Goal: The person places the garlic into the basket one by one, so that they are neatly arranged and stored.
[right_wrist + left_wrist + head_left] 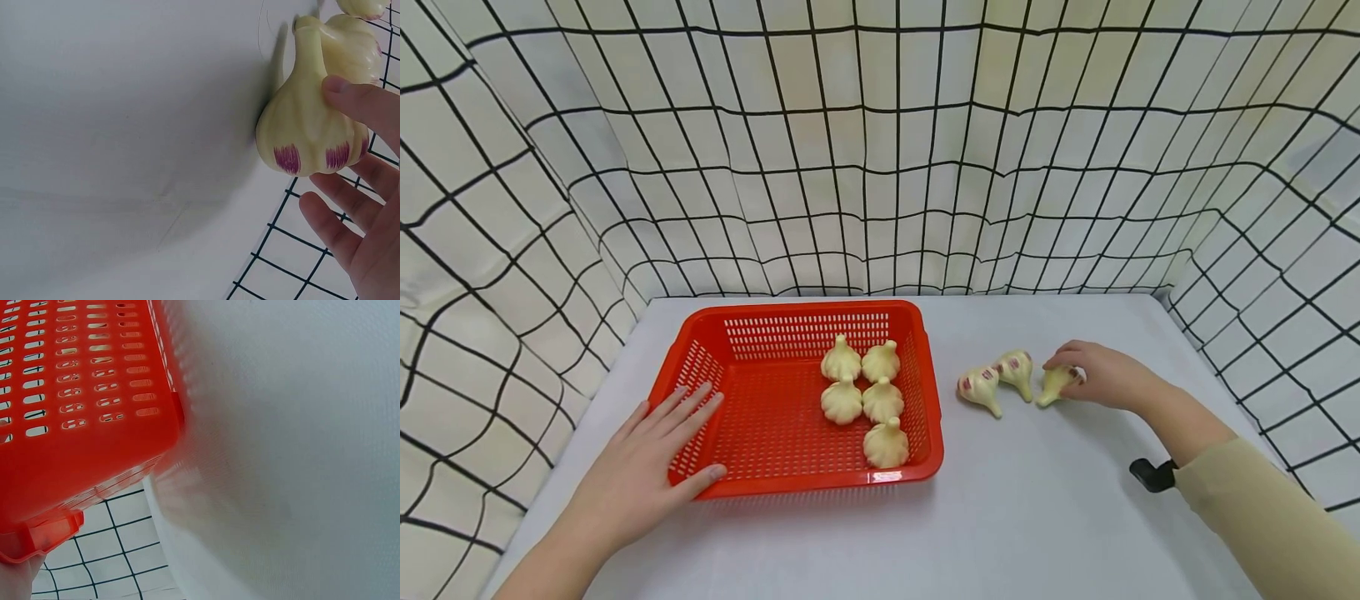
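Note:
My left hand [643, 471] lies with straight, spread fingers over the left rim of a red plastic basket [741, 483]. Several cream garlic bulbs [841, 402] stand in the right part of that basket, stems up. On the table to its right, my right hand [1108, 377] holds a garlic bulb [1057, 383] between thumb and fingers. Purple marks show on the base of this held bulb [306, 134] in the right wrist view, where the thumb presses its side. Two more purple-marked bulbs, a nearer one [979, 388] and another [1017, 370], lie just left of it.
White cloth covers the table [1000, 517]. A black grid net [895, 167] over white sheeting rises at the back and both sides. By the right wrist sits a small black object [1152, 475], at the end of a beige sleeve [1262, 508].

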Demonstrator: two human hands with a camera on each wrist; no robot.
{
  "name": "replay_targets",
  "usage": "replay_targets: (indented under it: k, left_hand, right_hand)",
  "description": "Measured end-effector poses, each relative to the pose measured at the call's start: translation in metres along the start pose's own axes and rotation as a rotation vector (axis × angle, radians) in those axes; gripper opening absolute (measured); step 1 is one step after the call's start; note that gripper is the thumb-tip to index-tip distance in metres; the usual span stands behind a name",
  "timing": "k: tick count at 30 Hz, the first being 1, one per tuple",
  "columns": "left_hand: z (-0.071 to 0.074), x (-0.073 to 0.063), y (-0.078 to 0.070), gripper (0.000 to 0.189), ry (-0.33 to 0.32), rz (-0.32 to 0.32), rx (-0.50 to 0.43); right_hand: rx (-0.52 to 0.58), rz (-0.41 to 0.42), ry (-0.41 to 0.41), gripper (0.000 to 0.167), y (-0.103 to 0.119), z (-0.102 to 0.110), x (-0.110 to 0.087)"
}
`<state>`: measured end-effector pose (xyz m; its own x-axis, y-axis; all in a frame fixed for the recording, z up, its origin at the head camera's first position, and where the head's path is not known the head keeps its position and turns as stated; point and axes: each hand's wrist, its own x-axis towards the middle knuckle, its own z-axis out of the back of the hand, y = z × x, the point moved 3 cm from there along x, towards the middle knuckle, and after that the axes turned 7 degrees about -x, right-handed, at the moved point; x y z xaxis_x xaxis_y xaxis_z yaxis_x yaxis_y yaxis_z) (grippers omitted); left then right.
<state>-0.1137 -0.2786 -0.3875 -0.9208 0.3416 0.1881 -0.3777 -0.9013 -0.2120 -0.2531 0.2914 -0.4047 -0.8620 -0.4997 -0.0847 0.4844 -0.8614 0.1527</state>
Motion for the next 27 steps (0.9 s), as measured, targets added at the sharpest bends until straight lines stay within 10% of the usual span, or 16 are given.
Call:
replay_targets:
  k: [27]
  left_hand:
    - [0.0,-0.001,-0.001,0.088,-0.026,-0.013,-0.003]
  right_hand:
    - [0.378,-0.127,0.051,0.053,-0.018,-0.005,-0.016]
